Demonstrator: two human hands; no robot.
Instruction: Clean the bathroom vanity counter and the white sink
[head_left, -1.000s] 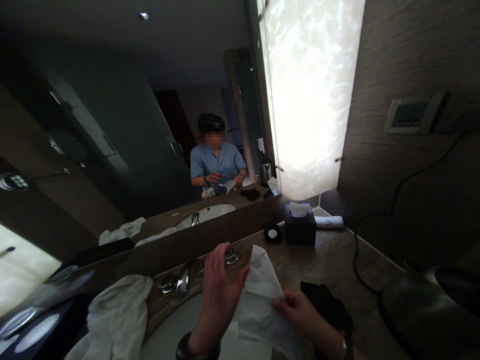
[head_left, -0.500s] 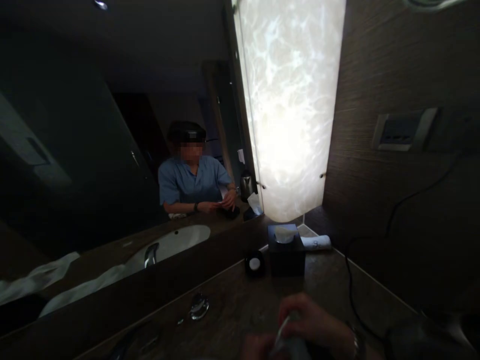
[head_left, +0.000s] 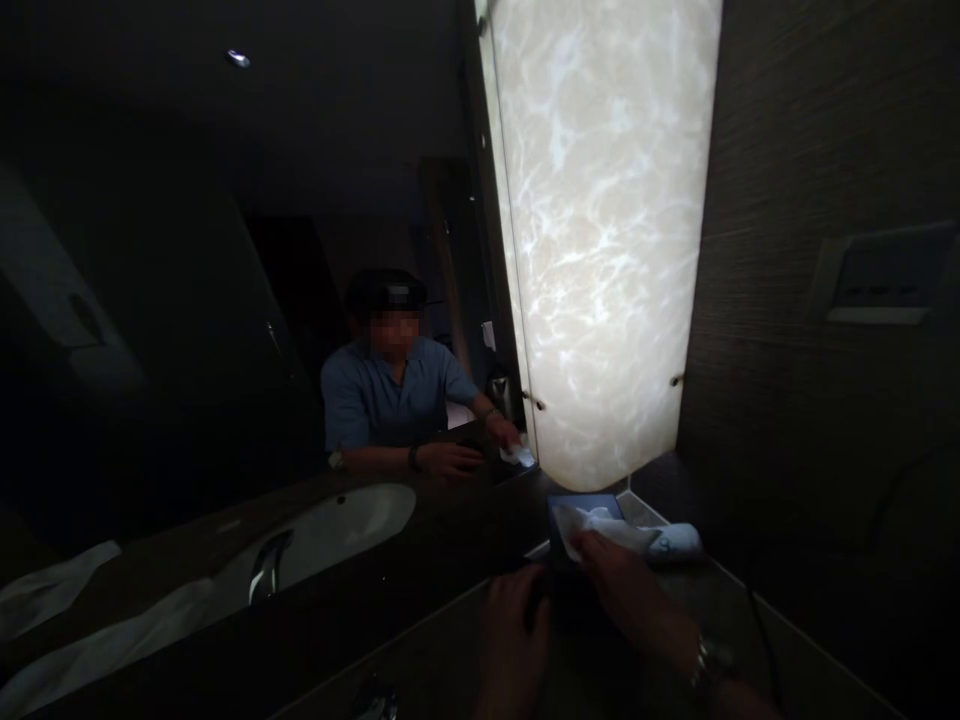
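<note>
My right hand (head_left: 626, 590) reaches forward over a dark tissue box (head_left: 562, 515) that stands on the counter under the lit wall panel. Its fingertips pinch the white tissue (head_left: 592, 522) on top of the box. My left hand (head_left: 514, 640) lies lower and to the left, with its fingers up against the box's left side and nothing in it. The picture is very dim, so the finger detail is poor. A wristwatch (head_left: 705, 665) shows on my right wrist.
A rolled white towel (head_left: 679, 543) lies right of the box against the wall. The mirror (head_left: 225, 350) shows my reflection, a white basin (head_left: 337, 520), a tap (head_left: 262, 570) and white cloths (head_left: 97, 640). A tall glowing panel (head_left: 600, 240) and a wall socket (head_left: 885, 285) are on the right.
The view has swung right and up, away from the basin. My hands moved forward from the near counter to the tissue box, and my right hand carried the tissue onto its top.
</note>
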